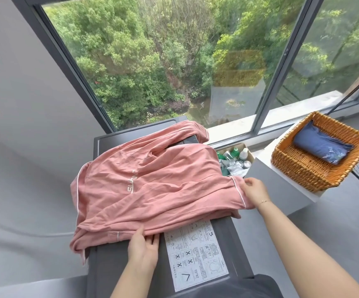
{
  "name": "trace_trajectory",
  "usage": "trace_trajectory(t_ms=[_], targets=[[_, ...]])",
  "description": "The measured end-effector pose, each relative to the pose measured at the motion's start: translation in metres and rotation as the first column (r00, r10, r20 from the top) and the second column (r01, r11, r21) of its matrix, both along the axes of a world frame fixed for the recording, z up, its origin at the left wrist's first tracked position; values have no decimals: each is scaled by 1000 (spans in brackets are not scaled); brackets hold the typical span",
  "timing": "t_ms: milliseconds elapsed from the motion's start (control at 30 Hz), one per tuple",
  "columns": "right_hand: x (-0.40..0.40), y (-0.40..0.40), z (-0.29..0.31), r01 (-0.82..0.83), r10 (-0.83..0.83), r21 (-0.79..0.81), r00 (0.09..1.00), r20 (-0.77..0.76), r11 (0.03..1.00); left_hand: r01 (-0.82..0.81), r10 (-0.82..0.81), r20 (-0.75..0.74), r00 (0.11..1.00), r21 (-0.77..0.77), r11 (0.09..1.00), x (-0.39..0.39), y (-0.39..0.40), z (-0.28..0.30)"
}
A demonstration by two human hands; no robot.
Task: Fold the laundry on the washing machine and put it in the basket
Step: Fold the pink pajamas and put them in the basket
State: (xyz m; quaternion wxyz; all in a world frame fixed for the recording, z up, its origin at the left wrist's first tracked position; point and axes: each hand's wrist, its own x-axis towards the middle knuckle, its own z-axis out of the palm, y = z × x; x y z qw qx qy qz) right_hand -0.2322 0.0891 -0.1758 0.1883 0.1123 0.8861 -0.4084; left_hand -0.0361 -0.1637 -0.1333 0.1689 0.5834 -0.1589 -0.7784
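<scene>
Pink top (152,186) lies spread on the washing machine (234,244) w/ my left hand (144,247) pinching its near hem & right hand (254,190) pinching a sleeve cuff, so I should pull it flat b4 folding, then basket (298,166).

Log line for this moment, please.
step: folding | pink cotton pyjama top spread on grey washing machine | left hand, right hand hold its edges | wicker basket: blue folded garment
</scene>
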Motion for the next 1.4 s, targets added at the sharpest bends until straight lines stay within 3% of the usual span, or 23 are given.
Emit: trace_trajectory(t_ms=[100,167,233,267,333,367,400,433,500,600,667,733,867,933,1033,1133,1200,1300,1400], targets=[[16,4,-15,144,-117,-169,980,163,975,-25,169,357,919,-375,927,9,-11,8],[24,1,-18,209,-131,-256,948,291,944,54,251,335,908,-689,723,11,-20,19],[32,-3,-21,252,-101,-334,907,409,908,244,84,305,949,-874,420,8,-34,24],[36,-6,-23,268,-93,-362,897,433,893,420,-44,421,906,-880,220,5,-45,22],[40,-11,-23,243,-83,-361,910,405,901,740,-84,774,627,-626,-247,-1,-73,9],[41,-14,-19,229,-93,-352,927,364,907,804,-39,879,475,-452,-387,-4,-87,1],[42,-16,-16,231,-111,-360,939,324,904,836,-27,933,359,-334,-435,-7,-98,-6],[42,-17,-14,238,-130,-385,949,286,892,863,-55,957,286,-282,-420,-12,-104,-6],[39,-17,-11,231,-155,-418,966,207,879,866,-123,959,254,-282,-414,-21,-116,-9],[34,-12,-4,192,-210,-390,978,-4,901,792,-250,928,275,-366,-488,-26,-121,-11],[29,-5,1,172,-225,-282,960,-167,944,789,-273,897,348,-437,-430,-23,-125,-11],[28,2,3,129,-161,-150,960,-227,980,819,-152,905,398,-425,-385,-17,-131,-10],[28,-4,-14,-5,2,155,1000,19,988,829,-133,930,342,-365,-423,-19,-133,-18],[24,-13,-14,-8,4,255,1000,16,967,828,-111,929,353,-365,-427,-27,-129,-17],[3,-34,3,-56,92,169,972,-218,984,817,-100,891,443,-447,-364,-50,-130,-1],[-34,-67,27,-203,208,48,933,-294,978,791,-211,845,492,-534,-298,-89,-142,10],[-63,-91,35,-281,275,10,932,-235,960,792,-242,848,472,-528,-306,-119,-153,9],[-98,-111,26,-267,261,-90,962,-78,959,814,-243,873,423,-483,-321,-157,-165,6],[-117,-118,9,-309,308,-46,951,-11,950,851,-176,917,358,-398,-343,-189,-181,2]])
